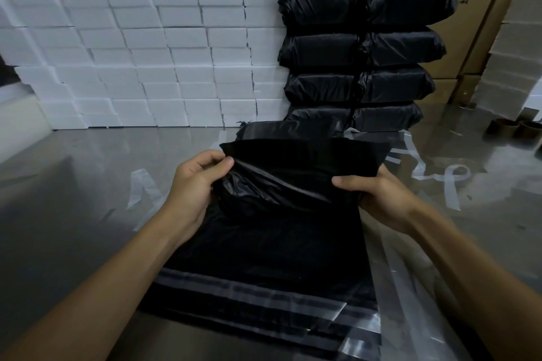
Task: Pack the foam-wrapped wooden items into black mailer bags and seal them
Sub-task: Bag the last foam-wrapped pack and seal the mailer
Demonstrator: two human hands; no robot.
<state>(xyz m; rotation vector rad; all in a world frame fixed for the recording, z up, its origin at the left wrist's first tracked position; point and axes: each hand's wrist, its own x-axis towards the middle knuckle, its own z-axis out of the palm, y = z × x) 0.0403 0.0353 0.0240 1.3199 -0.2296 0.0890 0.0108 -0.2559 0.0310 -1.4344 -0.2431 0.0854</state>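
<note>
While our left hand [193, 184] pinches the mailer bag [293, 184] at its corner and our right hand [378, 196] grips the opposite side, we're on the sealing step, bag on the steel table [73, 184]. Next: fold the flap down squarely, we reckon. Contents hidden inside; right fingers tucked behind.
</note>
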